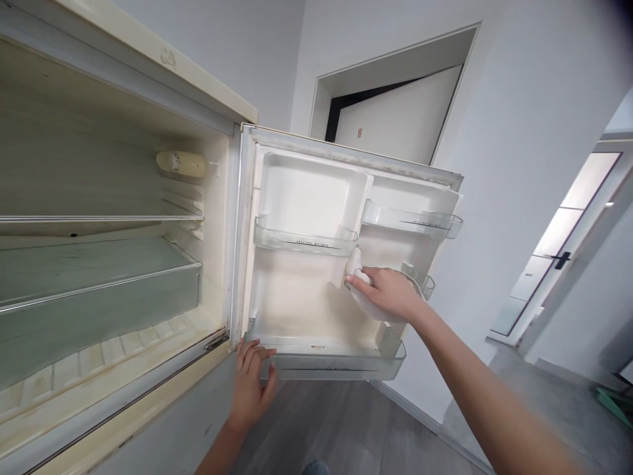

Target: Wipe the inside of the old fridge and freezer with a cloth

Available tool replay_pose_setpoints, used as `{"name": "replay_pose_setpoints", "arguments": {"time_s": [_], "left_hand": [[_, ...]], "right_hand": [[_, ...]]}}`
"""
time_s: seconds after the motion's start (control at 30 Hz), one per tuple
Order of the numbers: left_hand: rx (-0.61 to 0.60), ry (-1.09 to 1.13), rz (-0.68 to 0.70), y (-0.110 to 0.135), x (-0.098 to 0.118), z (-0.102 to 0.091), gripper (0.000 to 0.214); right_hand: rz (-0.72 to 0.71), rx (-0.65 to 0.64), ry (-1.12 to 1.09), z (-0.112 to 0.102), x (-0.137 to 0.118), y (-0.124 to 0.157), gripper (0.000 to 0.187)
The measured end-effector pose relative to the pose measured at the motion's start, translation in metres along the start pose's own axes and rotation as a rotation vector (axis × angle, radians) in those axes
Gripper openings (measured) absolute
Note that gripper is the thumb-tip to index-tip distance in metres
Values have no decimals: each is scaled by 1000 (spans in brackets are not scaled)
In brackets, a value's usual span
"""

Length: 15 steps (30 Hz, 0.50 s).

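Observation:
A cream refrigerator stands open, its door [297,290] swung out to the right. My right hand [388,292] is closed on a white cloth [363,302] and presses it against the door's inner panel, just below the upper left door shelf [301,241]. My left hand [250,386] grips the door's bottom edge beside the lower door shelf [341,364], fingers curled over the rim. The door shelves look bare.
Inside the fridge are glass shelves [99,280], a lamp housing [181,163] on the side wall and a ribbed floor. A white wall stands close behind the door. A doorway [395,112] is beyond, a glazed door [564,251] at right, grey floor below.

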<state>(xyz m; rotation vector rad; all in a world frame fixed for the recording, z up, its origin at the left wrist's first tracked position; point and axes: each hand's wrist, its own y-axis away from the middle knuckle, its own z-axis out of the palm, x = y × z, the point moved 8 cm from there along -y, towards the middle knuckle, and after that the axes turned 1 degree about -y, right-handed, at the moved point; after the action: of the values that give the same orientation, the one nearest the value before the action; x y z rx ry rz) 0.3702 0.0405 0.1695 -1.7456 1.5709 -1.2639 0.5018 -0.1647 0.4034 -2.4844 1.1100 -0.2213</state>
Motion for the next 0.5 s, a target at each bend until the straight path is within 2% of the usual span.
{"name": "replay_pose_setpoints", "arguments": {"time_s": [0.1, 0.17, 0.37, 0.5], "left_hand": [[-15, -12, 29, 1, -3, 1, 28], [-19, -18, 39, 1, -4, 1, 28], [-40, -30, 55, 0, -2, -1, 29], [-52, -42, 53, -1, -1, -3, 30]], "right_hand": [[-41, 45, 4, 1, -1, 0, 54], [-67, 61, -23, 3, 9, 3, 52], [40, 252, -12, 0, 81, 23, 49], [116, 342, -152, -2, 117, 33, 44]]}}
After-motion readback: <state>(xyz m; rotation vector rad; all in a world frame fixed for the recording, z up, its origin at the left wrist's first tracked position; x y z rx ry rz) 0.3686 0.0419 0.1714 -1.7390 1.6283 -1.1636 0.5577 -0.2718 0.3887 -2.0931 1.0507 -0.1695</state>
